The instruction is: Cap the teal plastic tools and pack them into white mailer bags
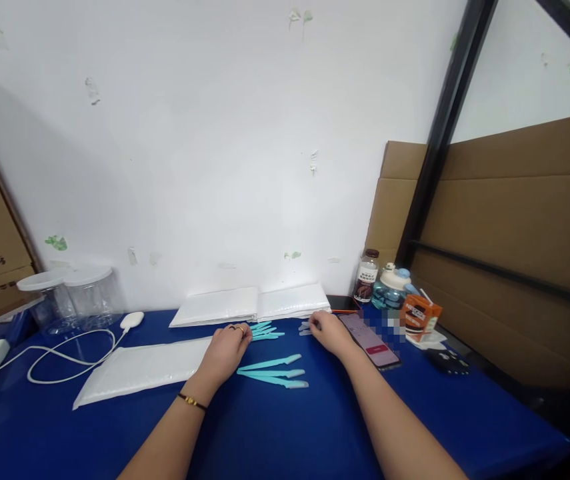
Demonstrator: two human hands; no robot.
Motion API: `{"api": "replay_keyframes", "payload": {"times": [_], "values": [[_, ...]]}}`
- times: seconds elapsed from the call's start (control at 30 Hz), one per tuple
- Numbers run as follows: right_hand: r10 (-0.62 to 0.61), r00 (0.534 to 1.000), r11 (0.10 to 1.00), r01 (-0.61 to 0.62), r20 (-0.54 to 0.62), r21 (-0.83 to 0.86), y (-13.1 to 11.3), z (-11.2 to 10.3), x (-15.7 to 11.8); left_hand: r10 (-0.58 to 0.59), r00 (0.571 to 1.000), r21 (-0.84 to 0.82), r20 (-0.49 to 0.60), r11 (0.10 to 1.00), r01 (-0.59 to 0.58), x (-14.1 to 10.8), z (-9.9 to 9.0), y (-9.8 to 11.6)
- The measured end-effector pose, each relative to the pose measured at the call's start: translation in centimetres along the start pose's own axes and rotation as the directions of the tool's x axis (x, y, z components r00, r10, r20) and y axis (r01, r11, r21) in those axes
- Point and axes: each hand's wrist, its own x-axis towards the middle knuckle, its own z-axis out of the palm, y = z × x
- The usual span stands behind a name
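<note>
My left hand (225, 348) has its fingers curled together at the handle ends of a bunch of turquoise eyebrow razors (267, 332). Some of those handles run in under the fingertips. Closer to me, three more turquoise razors (273, 373) lie fanned out on the table, blades to the right. My right hand (329, 331) rests farther right, fingers bent and closed beside small translucent pieces (305, 328) that look like blade covers. Whatever its fingertips pinch is hidden. A white padded envelope (145, 368) lies left of my left hand, its right end partly behind the wrist.
Stacked white padded envelopes (219, 307) lie along the wall. Right of my right hand are a phone (372, 343), a brown-capped bottle (366, 277), a blue water bottle (389, 288) and an orange carton (421, 317). Clear jars (92, 300) and a white cable (72, 360) occupy the left.
</note>
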Motion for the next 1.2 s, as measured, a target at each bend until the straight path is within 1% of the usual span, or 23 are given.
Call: {"api": "replay_keyframes", "payload": {"times": [0.1, 0.17, 0.23, 0.33, 0.4, 0.5, 0.57, 0.63, 0.73, 0.87, 0.93, 1.0, 1.1, 1.2], "values": [[0.051, 0.998, 0.982, -0.043, -0.041, 0.186, -0.4, -0.3, 0.1, -0.025, 1.0, -0.077, 0.003, 0.997, 0.026, -0.1, -0.3, 0.3], [0.107, 0.994, 0.927, -0.087, -0.036, 0.365, -0.8, -0.5, 0.2, -0.036, 0.999, -0.124, 0.005, 0.992, 0.036, -0.2, -0.3, 0.5], [0.141, 0.99, 0.825, -0.123, 0.01, 0.552, -1.6, -0.6, 0.1, -0.043, 0.999, -0.185, 0.011, 0.982, 0.044, -0.3, -0.3, 0.7], [0.113, 0.99, 0.644, -0.138, 0.085, 0.752, -2.9, -0.8, -0.1, -0.054, 0.998, -0.269, 0.014, 0.962, 0.056, -0.3, -0.1, 0.8], [0.095, 0.986, 0.53, -0.168, 0.139, 0.831, -3.6, -0.9, -0.3, -0.065, 0.998, -0.308, -0.008, 0.95, 0.06, -0.2, 0.0, 0.7], [0.085, 0.97, 0.378, -0.244, 0.229, 0.893, -4.1, -0.9, -0.4, -0.078, 0.995, -0.36, -0.058, 0.931, 0.052, 0.1, 0.0, 0.4], [0.083, 0.963, 0.336, -0.269, 0.256, 0.903, -4.0, -0.8, -0.5, -0.094, 0.993, -0.374, -0.069, 0.926, 0.062, 0.2, 0.1, 0.2], [0.09, 0.964, 0.348, -0.266, 0.251, 0.899, -3.8, -0.7, -0.5, -0.1, 0.993, -0.362, -0.066, 0.93, 0.07, 0.3, 0.1, 0.1], [0.092, 0.974, 0.406, -0.228, 0.208, 0.885, -3.6, -0.6, -0.4, -0.082, 0.995, -0.331, -0.061, 0.942, 0.058, 0.2, 0.1, 0.2], [0.061, 0.981, 0.514, -0.187, 0.182, 0.837, -3.8, -0.6, -0.5, -0.111, 0.993, -0.321, -0.044, 0.943, 0.091, 0.0, 0.1, 0.4], [0.043, 0.986, 0.562, -0.156, 0.16, 0.813, -4.1, -0.6, -0.5, -0.107, 0.993, -0.331, -0.051, 0.94, 0.084, 0.0, 0.0, 0.4], [0.031, 0.993, 0.616, -0.11, 0.115, 0.78, -4.5, -0.6, -0.5, -0.093, 0.994, -0.338, -0.061, 0.939, 0.067, 0.0, 0.0, 0.4], [0.011, 0.999, 0.722, -0.038, 0.044, 0.691, -5.0, -0.5, -0.7, -0.092, 0.994, -0.336, -0.055, 0.939, 0.069, -0.1, -0.1, 0.4], [-0.024, 1.0, 0.793, 0.014, 0.009, 0.61, -5.2, -0.3, -0.8, -0.096, 0.994, -0.321, -0.048, 0.944, 0.076, -0.1, -0.2, 0.6]]}}
